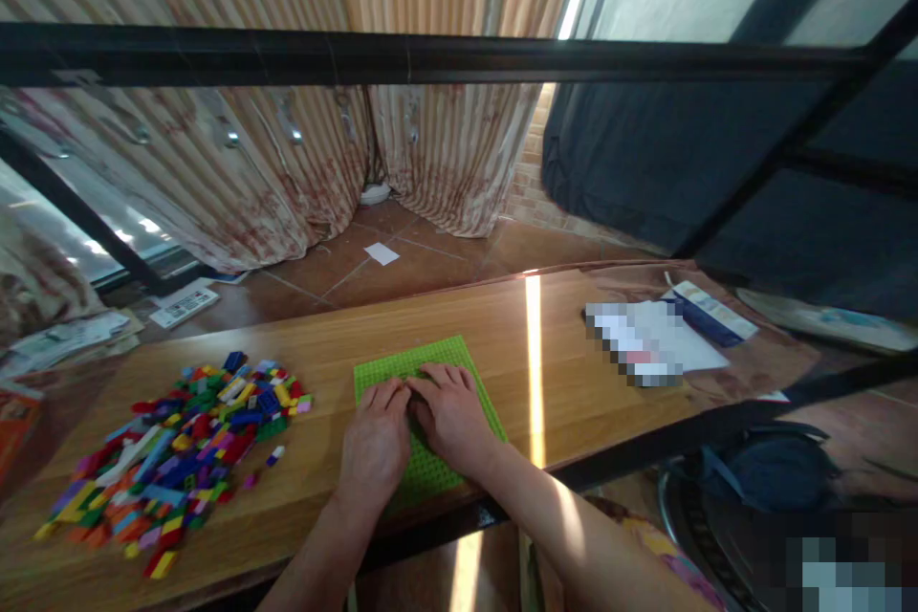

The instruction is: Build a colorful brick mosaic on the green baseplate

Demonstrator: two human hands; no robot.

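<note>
A bright green studded baseplate (448,459) lies at the front middle of the wooden table. Both of my hands rest over it, their index fingertips meeting near its centre. My left hand (377,445) is closed, the fingers bent and pressed together. Beside it, my right hand (455,416) has its thumb and index finger drawn in toward the left fingertips, while its other fingers reach over the plate. Whatever lies under the fingertips is hidden by the hands. To the left is a loose pile of colourful toy building bricks (193,445).
The wooden table (330,335) carries papers (695,335) at its right end. A dark metal bar (459,59) crosses beyond the table, before striped curtains (445,153). A dark blue bag (775,469) sits at lower right. A paper slip (382,253) lies on the tiled floor.
</note>
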